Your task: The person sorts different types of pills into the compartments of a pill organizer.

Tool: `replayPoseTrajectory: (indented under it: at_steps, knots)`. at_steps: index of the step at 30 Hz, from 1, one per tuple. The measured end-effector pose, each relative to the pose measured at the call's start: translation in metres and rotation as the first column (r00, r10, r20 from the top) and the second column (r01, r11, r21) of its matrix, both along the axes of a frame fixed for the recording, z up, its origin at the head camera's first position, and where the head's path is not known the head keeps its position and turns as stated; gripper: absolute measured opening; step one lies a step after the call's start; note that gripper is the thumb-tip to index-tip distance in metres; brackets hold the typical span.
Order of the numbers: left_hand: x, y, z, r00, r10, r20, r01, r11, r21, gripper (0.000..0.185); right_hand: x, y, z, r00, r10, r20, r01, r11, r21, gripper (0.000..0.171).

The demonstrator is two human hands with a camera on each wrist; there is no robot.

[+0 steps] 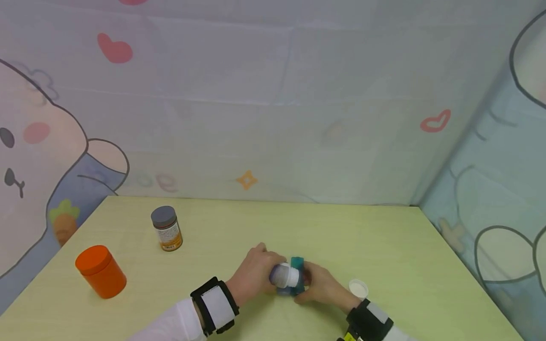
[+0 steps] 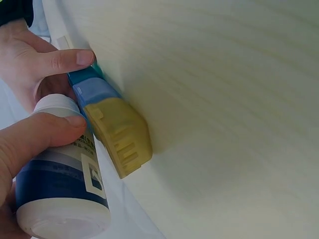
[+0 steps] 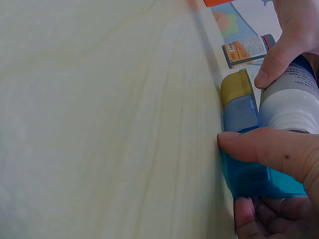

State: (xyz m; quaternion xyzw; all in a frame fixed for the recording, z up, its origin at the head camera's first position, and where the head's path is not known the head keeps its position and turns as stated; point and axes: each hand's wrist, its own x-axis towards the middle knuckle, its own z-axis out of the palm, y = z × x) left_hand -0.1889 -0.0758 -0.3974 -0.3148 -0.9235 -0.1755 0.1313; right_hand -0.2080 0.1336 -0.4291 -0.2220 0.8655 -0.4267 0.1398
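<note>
A: What is held by the left hand?

B: A white bottle with a blue label is gripped by it. The thumb is curled along the bottle's side, and the bottle is tipped over toward the right hand, its white neck pointing at a pill organizer.

A: And how is the organizer held?

B: It is pinched by the right hand: the thumb is pressed on the teal end, and other fingertips are seen curled under that end. In the left wrist view, a yellow compartment, a blue one and a teal one are seen in a row. The organizer lies on the pale green table, near its front edge, between the two hands.

A: Is the bottle's mouth touching the organizer?

B: The neck is seen just beside the blue compartment; whether it touches cannot be told.

A: What else is found on the table?

B: A white cap lies just beside the right wrist. Well apart to the left, a small jar with a grey lid and an orange canister are standing upright. A cartoon-printed backdrop is hung behind the table.
</note>
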Motion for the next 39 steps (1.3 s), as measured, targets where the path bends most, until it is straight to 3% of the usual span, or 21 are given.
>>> replayPoseTrajectory:
  at_steps: [15, 26, 39]
  knots:
    - [0.002, 0.004, 0.004, 0.999, 0.013, -0.045, -0.016, 0.997, -0.081, 0.049, 0.001, 0.0, 0.0, 1.0, 0.004, 0.009, -0.004, 1.0, -0.007, 0.062]
    - [0.001, 0.005, 0.004, 0.999, 0.022, -0.044, -0.026, 0.996, -0.088, 0.046, 0.001, 0.001, -0.001, 1.0, 0.006, 0.022, -0.005, 1.0, -0.019, 0.061]
    - [0.0, 0.011, 0.003, 0.991, 0.008, -0.13, -0.024, 0.992, -0.126, 0.036, -0.001, 0.001, -0.002, 1.0, 0.01, 0.011, -0.01, 1.0, -0.013, 0.062]
